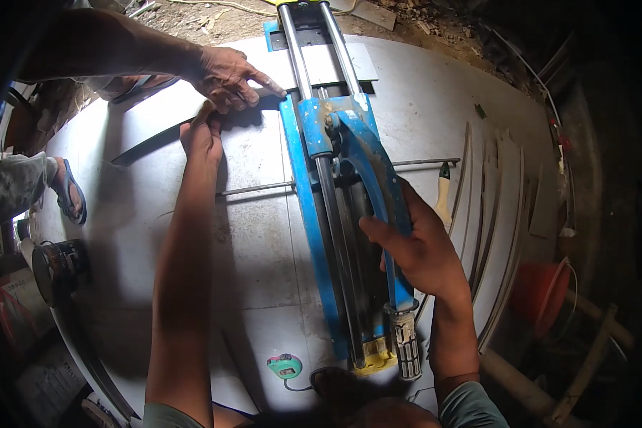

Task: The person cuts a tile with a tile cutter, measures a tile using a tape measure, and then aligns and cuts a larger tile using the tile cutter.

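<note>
Your right hand [426, 253] (four o'clock) wraps the curved blue metal lever [399, 289]; your left hand [203, 137] (ten) edge-pinches the flat white tile [157, 118], probably brittle.

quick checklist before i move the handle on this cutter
1. Right hand on the blue lever: ok, thumb across it.
2. Left hand at the white tile: ok, at its near edge.
3. Other person's hand clear of the cutter: not ok, an outstretched finger reaches its blue frame.
4. Tape measure out of the way: ok, lying beside the cutter, apart from it.
5. Cutting wheel lined up: cannot tell, it is hidden from this view.
</note>
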Motion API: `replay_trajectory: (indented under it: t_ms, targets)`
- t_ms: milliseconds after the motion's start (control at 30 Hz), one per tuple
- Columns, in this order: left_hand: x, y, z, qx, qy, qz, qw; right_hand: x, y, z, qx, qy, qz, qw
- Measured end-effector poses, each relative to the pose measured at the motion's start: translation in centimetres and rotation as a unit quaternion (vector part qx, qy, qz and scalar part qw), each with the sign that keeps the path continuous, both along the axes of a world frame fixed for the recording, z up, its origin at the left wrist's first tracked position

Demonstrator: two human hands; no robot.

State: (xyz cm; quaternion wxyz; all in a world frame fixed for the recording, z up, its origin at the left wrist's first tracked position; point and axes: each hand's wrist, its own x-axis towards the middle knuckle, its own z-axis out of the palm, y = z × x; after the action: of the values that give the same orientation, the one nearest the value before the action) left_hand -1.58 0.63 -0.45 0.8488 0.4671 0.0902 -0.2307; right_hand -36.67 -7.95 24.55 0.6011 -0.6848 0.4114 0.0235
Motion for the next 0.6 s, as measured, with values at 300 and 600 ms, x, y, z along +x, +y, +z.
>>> replay_trajectory:
  t_ms: [300,600]
  targets:
    - [-0.2,-0.3,-0.5,0.013,-0.004,0.004,1.000,1.1,-0.6,-0.4,-0.009,-0.027,-0.047,0.999]
    - [-0.4,0.0,-0.3,-0.010,0.021,-0.017,1.000,3.4,-2.0,-1.0,-0.035,-0.023,-0.060,0.997]
